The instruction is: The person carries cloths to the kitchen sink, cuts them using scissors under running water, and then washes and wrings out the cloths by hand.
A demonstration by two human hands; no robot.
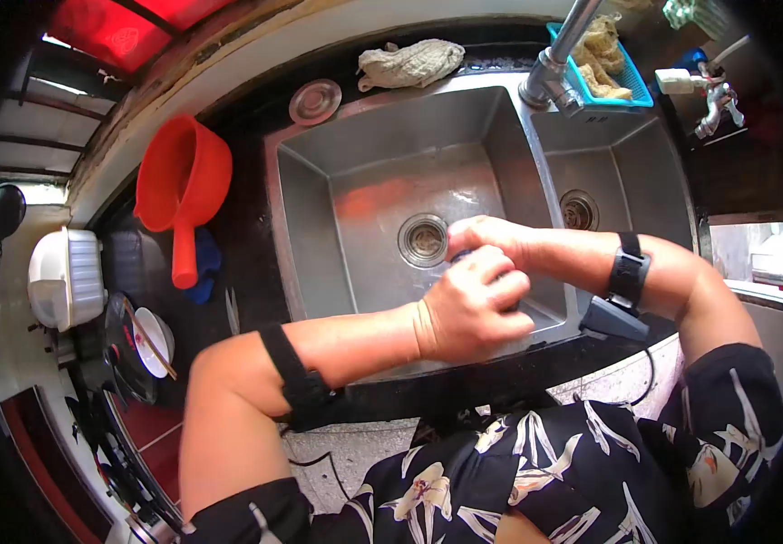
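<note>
My left hand (477,308) is closed, its fingers curled, over the front right part of the large steel sink basin (409,168). Right against it, my right hand (496,240) reaches in from the right with bent fingers. A small dark thing shows between the two hands, too hidden to name. Just left of my right fingertips lies the round drain (424,240) at the basin's bottom. Black straps are around both my forearms.
A red dipper (183,177) stands left of the sink, near a white bowl (154,343) with chopsticks. Behind the basin lie a metal lid (315,102) and a crumpled cloth (411,65). The faucet (550,77) rises beside a blue basket (627,77); a smaller basin (582,163) is at right.
</note>
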